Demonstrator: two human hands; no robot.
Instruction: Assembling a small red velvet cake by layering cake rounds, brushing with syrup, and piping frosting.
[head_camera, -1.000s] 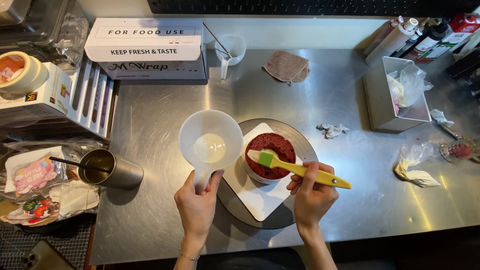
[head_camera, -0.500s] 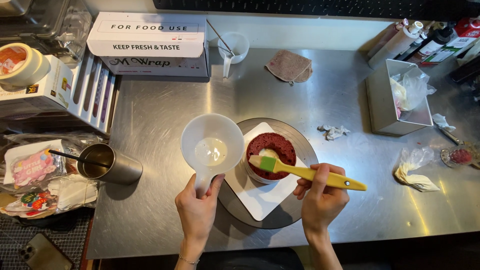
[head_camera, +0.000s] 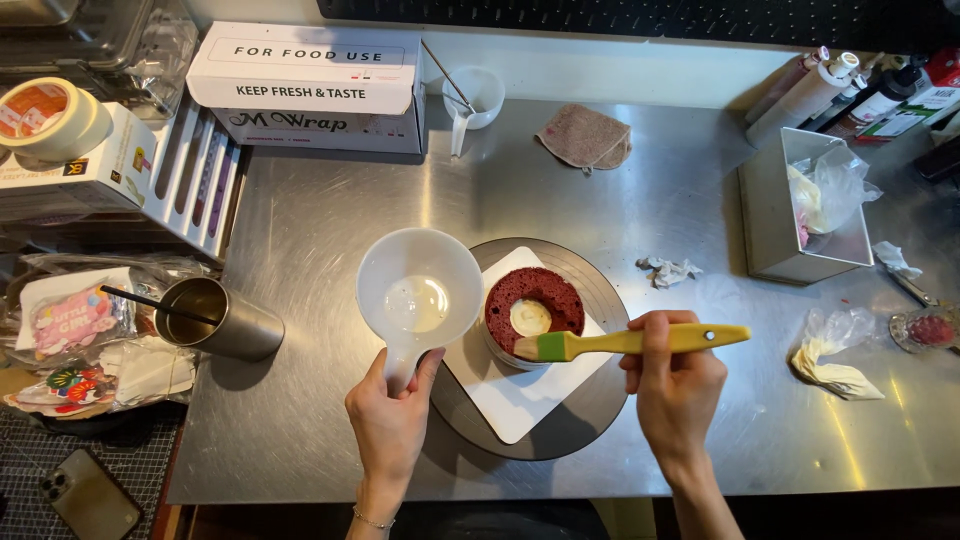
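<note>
— How is the light here?

— Bright and even, coming from above. The steel bench (head_camera: 330, 300) shows soft white glare in streaks, strongest in the upper middle of the frame and again at the lower right.

— Any shadows?

— Short, soft ones. The metal cup (head_camera: 220, 320) at the left throws a dim patch toward the lower right, and both hands darken the bench just beneath them.

— Sharpness?

— The centre is crisp; the brush (head_camera: 630, 343) has clean edges with no motion blur. The lower left corner and the bottom edge fall dark, and straight lines bow slightly toward the frame's edges.
</note>
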